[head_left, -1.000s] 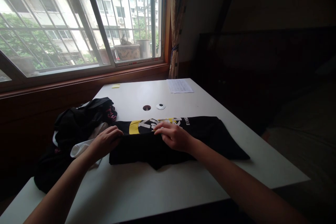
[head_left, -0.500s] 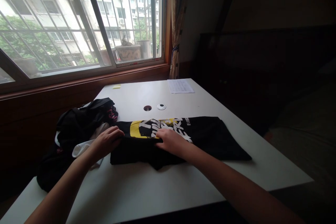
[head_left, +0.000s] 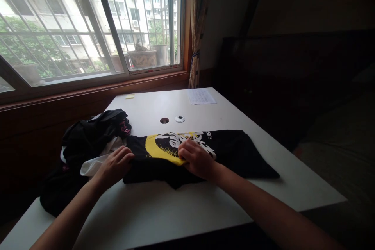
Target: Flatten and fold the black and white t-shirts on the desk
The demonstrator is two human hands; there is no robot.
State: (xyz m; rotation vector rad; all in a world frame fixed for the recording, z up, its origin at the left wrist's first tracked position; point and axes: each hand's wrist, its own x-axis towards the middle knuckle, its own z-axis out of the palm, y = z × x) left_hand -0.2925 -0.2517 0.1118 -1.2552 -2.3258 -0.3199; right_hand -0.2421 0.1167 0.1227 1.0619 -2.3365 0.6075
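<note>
Clothes point(head_left: 88, 136) lie heaped leftmost; beside them, the left hand point(head_left: 116, 164) pinches the black printed garment point(head_left: 243, 156) laid on the worktop point(head_left: 164, 218), and the right hand point(head_left: 197, 160) pinches it farther along. Even tension between both should leave the cloth straight.

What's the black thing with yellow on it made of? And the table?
The black garment looks like soft, matt fabric, maybe cotton: it bends and folds. The white table looks hard and smooth with a faint sheen, perhaps laminated board: no grain shows.
</note>
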